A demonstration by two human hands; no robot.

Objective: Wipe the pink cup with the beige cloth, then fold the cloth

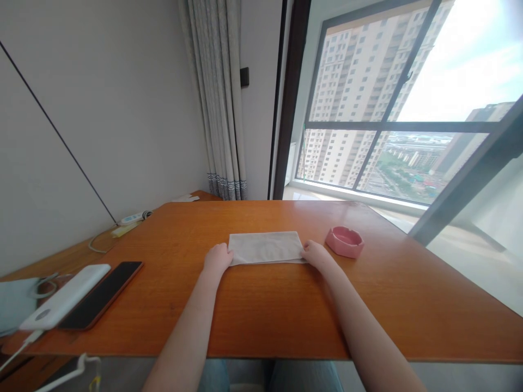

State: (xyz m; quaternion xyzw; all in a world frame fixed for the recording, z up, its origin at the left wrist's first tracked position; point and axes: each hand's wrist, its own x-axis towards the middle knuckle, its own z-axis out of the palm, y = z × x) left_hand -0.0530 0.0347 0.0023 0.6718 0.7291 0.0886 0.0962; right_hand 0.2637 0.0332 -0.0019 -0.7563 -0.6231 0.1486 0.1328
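Observation:
A pale grey-white cloth (265, 247), folded into a long flat rectangle, lies on the wooden table (278, 310). My left hand (218, 258) grips its near left corner, thumb on top and fingers curled in. At the opposite end, my right hand (317, 253) pinches the near right corner in the same way. The fingertips under the cloth are hidden. Just right of my right hand sits a pink ashtray (345, 242) with an angular rim, not touching the hand.
On the left side of the table lie a dark phone (102, 295) and a white power bank (67, 296) with a cable plugged in. A power strip (131, 219) rests by the wall. A curtain (223, 98) hangs behind, and a window stands at the right.

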